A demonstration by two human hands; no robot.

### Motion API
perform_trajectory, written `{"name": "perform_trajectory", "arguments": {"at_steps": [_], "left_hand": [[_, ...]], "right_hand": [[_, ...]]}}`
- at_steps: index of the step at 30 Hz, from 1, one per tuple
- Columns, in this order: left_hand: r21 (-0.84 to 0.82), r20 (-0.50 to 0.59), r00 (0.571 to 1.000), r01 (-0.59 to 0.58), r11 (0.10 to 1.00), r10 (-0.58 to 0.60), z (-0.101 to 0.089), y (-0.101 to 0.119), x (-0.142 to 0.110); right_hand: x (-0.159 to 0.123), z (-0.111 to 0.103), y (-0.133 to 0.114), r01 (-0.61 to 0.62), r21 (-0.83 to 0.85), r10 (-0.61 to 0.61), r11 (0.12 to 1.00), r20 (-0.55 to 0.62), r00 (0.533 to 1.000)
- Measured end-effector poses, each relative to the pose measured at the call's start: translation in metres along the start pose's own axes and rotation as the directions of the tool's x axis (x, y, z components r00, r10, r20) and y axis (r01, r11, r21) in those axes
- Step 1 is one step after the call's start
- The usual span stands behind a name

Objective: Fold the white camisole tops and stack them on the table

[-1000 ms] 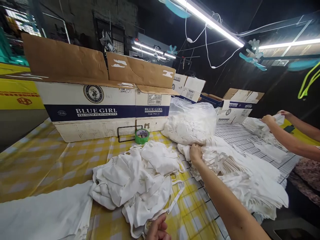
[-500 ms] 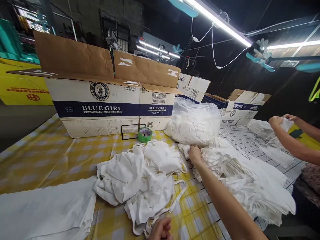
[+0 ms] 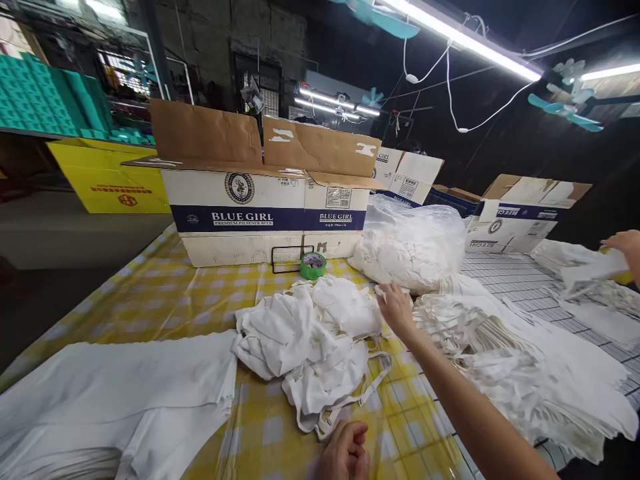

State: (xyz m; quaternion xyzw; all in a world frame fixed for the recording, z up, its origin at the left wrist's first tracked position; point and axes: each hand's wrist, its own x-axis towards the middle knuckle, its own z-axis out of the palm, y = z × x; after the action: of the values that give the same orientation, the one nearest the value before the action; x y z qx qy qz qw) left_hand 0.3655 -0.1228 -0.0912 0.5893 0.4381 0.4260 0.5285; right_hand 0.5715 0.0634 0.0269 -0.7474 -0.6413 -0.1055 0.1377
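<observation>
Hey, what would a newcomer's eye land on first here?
Probably the big open Blue Girl carton, standing toward the back of the yellow checked cloth. Next, the crumpled white fabric heaped in the middle, nearer than the green tape roll, with the right hand at the heap's right side.

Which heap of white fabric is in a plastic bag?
The bulging heap just beyond the right hand, beside the large Blue Girl carton. Clear plastic surrounds it; the crumpled pile, flat stack and fanned stack lie uncovered.
</observation>
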Motion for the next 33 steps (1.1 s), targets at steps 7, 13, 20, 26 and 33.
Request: {"name": "perform_trajectory", "arguments": {"at_steps": [7, 13, 20, 26, 33], "left_hand": [[-0.009, 0.007, 0.997, -0.073, 0.997, 0.073, -0.014, 0.03, -0.014], [-0.357, -0.022, 0.986, 0.149, 0.922, -0.168, -0.041, 0.051, -0.024], [-0.819, 0.224, 0.933, 0.337, 0.465, -0.282, -0.048, 0.087, -0.034], [-0.602, 0.041, 0.886, 0.391, 0.696, -0.462, -0.076, 0.075, -0.047], [0.037, -0.131, 0.927, 0.359, 0.933, -0.351, -0.136, 0.076, -0.043]], "right_hand": [[-0.002, -0.024, -0.058, 0.282, 0.17, -0.292, 0.944, 0.033, 0.956], [-0.091, -0.088, -0.077, 0.514, 0.248, -0.484, 0.822, -0.174, 0.858], [-0.233, -0.092, -0.099, 0.773, 0.432, -0.863, 0.465, 0.03, 0.504], [-0.237, -0.08, -0.079, 0.493, 0.589, -0.641, 0.64, 0.056, 0.765], [-0.205, -0.026, -0.042, 0.076, 0.448, -0.112, 0.891, 0.055, 0.992]]}}
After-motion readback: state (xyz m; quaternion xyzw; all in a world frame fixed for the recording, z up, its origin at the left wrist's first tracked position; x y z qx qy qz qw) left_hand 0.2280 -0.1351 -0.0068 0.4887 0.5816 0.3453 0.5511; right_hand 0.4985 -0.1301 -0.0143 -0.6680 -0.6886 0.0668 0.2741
